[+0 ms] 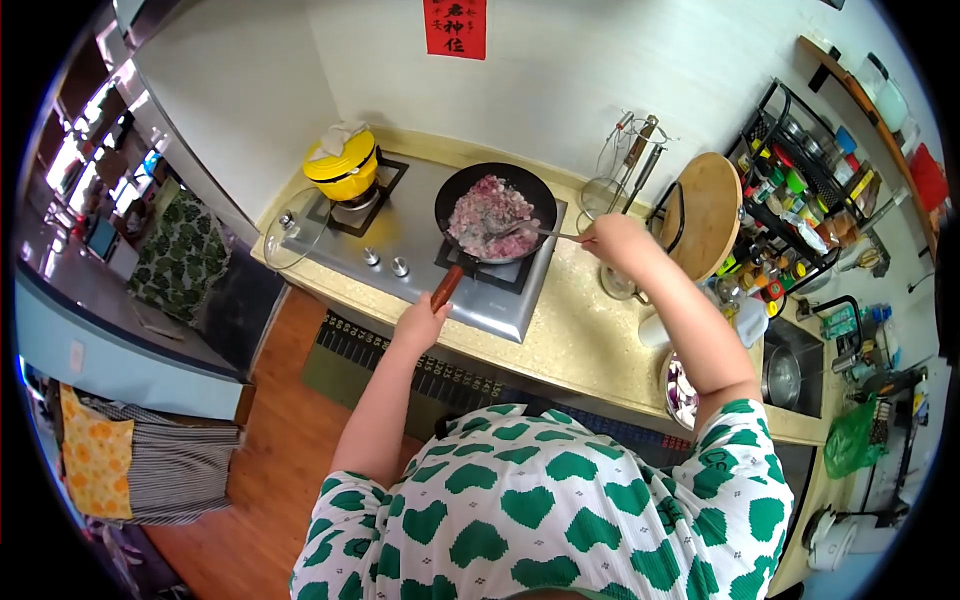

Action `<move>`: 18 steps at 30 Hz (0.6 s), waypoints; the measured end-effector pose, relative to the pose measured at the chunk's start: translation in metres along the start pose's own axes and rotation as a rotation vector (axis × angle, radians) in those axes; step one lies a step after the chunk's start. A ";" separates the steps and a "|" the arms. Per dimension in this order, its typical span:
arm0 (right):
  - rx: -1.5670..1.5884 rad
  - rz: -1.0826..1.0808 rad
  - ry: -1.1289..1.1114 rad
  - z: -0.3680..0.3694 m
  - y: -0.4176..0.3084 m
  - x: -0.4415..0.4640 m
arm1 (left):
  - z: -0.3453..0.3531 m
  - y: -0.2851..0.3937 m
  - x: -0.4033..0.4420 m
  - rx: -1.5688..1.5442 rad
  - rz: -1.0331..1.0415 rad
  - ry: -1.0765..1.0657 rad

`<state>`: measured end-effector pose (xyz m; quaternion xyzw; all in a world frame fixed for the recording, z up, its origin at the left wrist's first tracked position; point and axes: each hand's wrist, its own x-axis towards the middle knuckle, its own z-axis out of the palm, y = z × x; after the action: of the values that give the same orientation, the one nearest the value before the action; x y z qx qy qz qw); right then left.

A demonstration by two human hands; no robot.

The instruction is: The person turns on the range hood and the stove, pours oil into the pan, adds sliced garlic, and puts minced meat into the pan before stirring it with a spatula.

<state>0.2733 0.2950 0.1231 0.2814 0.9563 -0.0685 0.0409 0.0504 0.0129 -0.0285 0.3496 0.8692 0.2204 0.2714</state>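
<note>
My left hand (420, 324) is closed round the brown handle of a black frying pan (447, 190). The pan sits over the right burner of the steel gas stove (425, 222). Pinkish chopped meat (487, 210), partly pale, is spread across the pan. In my closed right hand (612, 243) is the handle of a metal spatula (555, 233), reaching in from the right. Its working end lies among the meat, so its exact shape is partly hidden.
A yellow pot (342, 170) with a cloth on top stands on the left burner, near a glass lid (296, 228). To the right are a round wooden board (705, 215), hanging utensils (640, 150), a spice rack (790, 190), a bowl of chopped purple onion (682, 392) and a sink (812, 385).
</note>
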 end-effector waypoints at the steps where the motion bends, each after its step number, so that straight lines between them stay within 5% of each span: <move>1: -0.001 -0.006 -0.001 -0.012 0.000 -0.007 | -0.001 0.001 0.000 0.002 -0.002 -0.002; 6: -0.171 -0.022 -0.031 -0.004 -0.010 -0.006 | -0.001 0.003 0.001 0.001 -0.010 -0.016; 13: 0.194 0.019 0.317 0.081 -0.002 0.059 | -0.005 0.003 0.004 -0.024 -0.014 -0.056; 18: 0.208 0.077 0.353 0.130 -0.003 0.107 | 0.000 0.000 0.006 -0.013 -0.006 -0.048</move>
<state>0.1871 0.3294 -0.0174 0.3281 0.9249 -0.1147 -0.1540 0.0462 0.0170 -0.0306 0.3506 0.8621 0.2168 0.2949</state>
